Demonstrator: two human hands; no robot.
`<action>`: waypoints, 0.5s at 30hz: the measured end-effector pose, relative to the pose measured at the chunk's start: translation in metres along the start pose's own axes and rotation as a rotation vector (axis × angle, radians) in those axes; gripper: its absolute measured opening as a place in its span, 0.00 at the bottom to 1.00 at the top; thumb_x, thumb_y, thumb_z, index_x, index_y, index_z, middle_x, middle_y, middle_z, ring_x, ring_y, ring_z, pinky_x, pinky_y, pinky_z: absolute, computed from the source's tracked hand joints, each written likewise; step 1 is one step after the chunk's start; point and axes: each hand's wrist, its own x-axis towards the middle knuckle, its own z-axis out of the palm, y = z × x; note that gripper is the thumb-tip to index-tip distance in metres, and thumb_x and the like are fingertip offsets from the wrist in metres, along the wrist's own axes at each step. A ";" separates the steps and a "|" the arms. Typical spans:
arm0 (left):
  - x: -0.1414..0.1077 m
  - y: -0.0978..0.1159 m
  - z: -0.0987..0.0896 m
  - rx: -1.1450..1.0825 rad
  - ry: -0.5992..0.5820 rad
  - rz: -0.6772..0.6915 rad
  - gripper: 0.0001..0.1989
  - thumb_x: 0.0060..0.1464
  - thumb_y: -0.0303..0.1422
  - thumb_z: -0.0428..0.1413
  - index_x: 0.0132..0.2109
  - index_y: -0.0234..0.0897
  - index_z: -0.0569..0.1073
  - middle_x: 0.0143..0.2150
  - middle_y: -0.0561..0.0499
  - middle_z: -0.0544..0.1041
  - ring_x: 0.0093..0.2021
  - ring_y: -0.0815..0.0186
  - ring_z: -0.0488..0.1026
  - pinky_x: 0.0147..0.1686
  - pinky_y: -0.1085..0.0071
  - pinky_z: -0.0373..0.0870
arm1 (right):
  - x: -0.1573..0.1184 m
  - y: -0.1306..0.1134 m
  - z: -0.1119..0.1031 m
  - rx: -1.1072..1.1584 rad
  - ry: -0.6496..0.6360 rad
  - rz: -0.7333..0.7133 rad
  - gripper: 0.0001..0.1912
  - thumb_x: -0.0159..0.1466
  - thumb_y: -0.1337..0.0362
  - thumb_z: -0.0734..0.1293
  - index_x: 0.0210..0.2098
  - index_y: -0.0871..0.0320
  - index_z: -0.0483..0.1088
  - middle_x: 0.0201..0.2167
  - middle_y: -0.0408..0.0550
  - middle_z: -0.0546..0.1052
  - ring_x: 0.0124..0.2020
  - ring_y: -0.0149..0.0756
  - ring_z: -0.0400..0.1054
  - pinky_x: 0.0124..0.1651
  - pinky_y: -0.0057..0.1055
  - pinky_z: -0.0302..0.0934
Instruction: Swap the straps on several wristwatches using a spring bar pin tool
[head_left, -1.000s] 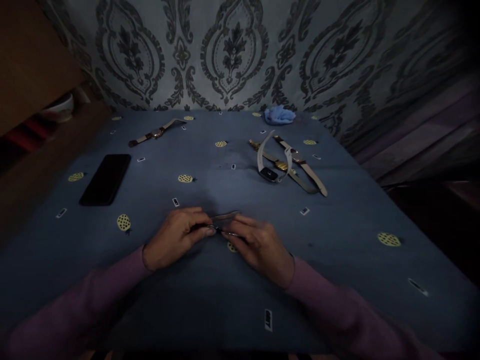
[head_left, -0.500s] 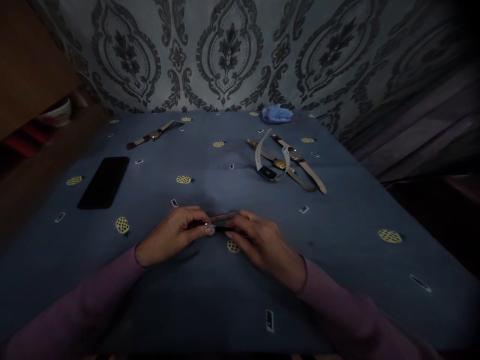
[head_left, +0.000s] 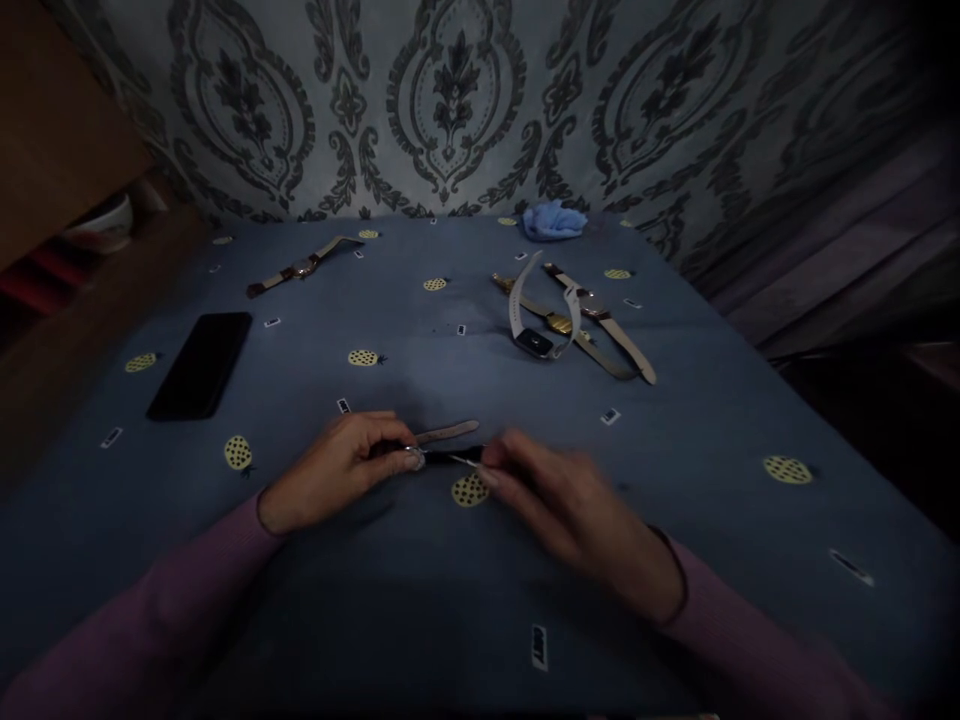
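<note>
My left hand (head_left: 341,468) pinches the case of a watch (head_left: 450,456) low over the middle of the table. One strap end, light on its inner side, sticks out behind; the dark strap runs to the right. My right hand (head_left: 577,510) has its thumb and fingers closed at the right end of the dark strap, where a thin light-coloured edge shows. Whether that edge is strap or a separate small item cannot be made out.
A black phone (head_left: 201,367) lies at left, with a brown-strapped watch (head_left: 304,268) behind it. Back right are a white-banded smartwatch (head_left: 534,343), a gold watch (head_left: 559,323), another strap watch (head_left: 592,304) and a crumpled blue cloth (head_left: 553,221).
My right hand has moved right along the dark strap, uncovering the light strap end behind. My left hand still holds the watch case. The view has shifted slightly.
</note>
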 end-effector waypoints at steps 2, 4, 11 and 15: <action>0.000 -0.001 0.000 0.005 0.003 0.030 0.12 0.61 0.38 0.54 0.37 0.37 0.78 0.32 0.53 0.71 0.31 0.70 0.67 0.33 0.73 0.62 | 0.011 -0.006 0.003 0.111 0.053 0.076 0.09 0.70 0.65 0.57 0.32 0.56 0.61 0.25 0.41 0.68 0.24 0.28 0.63 0.27 0.24 0.58; 0.000 -0.001 0.001 -0.001 0.007 0.045 0.11 0.61 0.37 0.54 0.37 0.36 0.78 0.33 0.53 0.72 0.32 0.69 0.68 0.34 0.72 0.62 | 0.021 -0.005 0.009 0.198 0.061 0.078 0.08 0.69 0.66 0.58 0.32 0.56 0.61 0.27 0.42 0.69 0.27 0.30 0.65 0.31 0.26 0.61; 0.000 -0.001 0.001 -0.046 0.021 0.023 0.11 0.60 0.36 0.54 0.37 0.36 0.79 0.30 0.54 0.71 0.31 0.69 0.68 0.33 0.72 0.61 | 0.025 0.018 0.026 0.542 0.017 0.255 0.11 0.66 0.58 0.63 0.31 0.57 0.64 0.22 0.39 0.69 0.22 0.27 0.67 0.26 0.25 0.65; 0.001 -0.001 0.001 -0.070 0.022 0.020 0.11 0.59 0.36 0.55 0.36 0.35 0.80 0.30 0.54 0.71 0.31 0.70 0.68 0.33 0.73 0.61 | 0.023 0.020 0.024 0.560 -0.004 0.267 0.12 0.66 0.57 0.64 0.32 0.59 0.67 0.22 0.38 0.68 0.18 0.25 0.66 0.23 0.23 0.65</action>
